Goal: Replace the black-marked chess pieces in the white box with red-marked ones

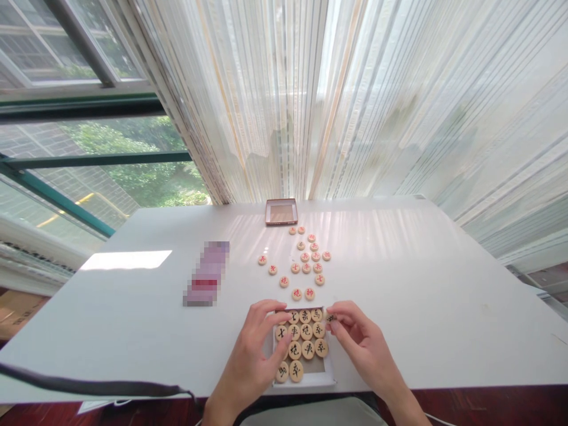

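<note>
Shallow white cardboard tray at the near edge of the white desk, its long axis running away from the person, lying between the two hands. The left hand, loosely curled and gripping nothing, rests its fingertips on the tray's left column of round wooden discs with black characters. The right hand pinches one such disc at the far right corner. Round wooden discs with red characters lie scattered beyond, equally far from both.

Table plain white; at its near edge a white box with black-marked discs, pale wood. Red-marked discs mid-table are the same pale wood, and the tray at the far edge is brown. Curtain sheer white with thin vertical stripes; window frame green.
</note>
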A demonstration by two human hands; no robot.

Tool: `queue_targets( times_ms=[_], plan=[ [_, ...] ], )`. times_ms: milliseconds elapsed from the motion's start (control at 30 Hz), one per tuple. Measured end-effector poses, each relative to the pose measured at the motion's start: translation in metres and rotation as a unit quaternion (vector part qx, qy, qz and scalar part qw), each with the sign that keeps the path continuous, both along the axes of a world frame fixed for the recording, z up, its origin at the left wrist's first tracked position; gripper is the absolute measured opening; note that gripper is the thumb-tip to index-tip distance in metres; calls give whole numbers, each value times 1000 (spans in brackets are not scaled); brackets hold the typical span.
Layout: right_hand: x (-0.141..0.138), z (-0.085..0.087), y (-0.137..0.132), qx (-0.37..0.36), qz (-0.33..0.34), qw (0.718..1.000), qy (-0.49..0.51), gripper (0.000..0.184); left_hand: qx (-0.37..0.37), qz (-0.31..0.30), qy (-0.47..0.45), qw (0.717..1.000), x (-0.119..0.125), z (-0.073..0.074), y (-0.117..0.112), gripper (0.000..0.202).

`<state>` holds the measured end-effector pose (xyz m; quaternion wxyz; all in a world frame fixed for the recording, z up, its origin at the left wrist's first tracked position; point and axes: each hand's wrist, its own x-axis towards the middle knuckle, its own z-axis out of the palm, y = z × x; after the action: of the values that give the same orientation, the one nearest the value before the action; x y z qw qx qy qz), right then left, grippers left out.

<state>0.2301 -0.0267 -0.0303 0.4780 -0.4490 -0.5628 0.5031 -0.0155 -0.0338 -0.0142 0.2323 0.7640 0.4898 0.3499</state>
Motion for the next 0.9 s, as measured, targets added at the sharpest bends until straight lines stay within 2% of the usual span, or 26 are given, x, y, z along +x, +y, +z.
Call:
queue_targets(
  times_ms=[167, 300, 500, 667, 900],
  plan=[
    [4, -10, -1, 0, -24, 1000, -15, 19, -7, 3, 56, 998, -4, -10, -8, 34],
    [3, -9, -1, -7, -35, 999, -22, 21, -20, -6, 73, 997, -3, -6, -10, 41],
    [2, -11, -2, -12, -38, 999, -18, 24, -38, -24, 93, 995, -3, -1, -10, 65],
    [2, -14, -1, -16, -38, 999, -17, 25, -45, -27, 100, 994, -4, -1, -10, 62],
    [2, -10, -4, -28, -32, 999, -22, 24, -36, -14, 79, 996, -4, -3, -10, 52]
  ],
)
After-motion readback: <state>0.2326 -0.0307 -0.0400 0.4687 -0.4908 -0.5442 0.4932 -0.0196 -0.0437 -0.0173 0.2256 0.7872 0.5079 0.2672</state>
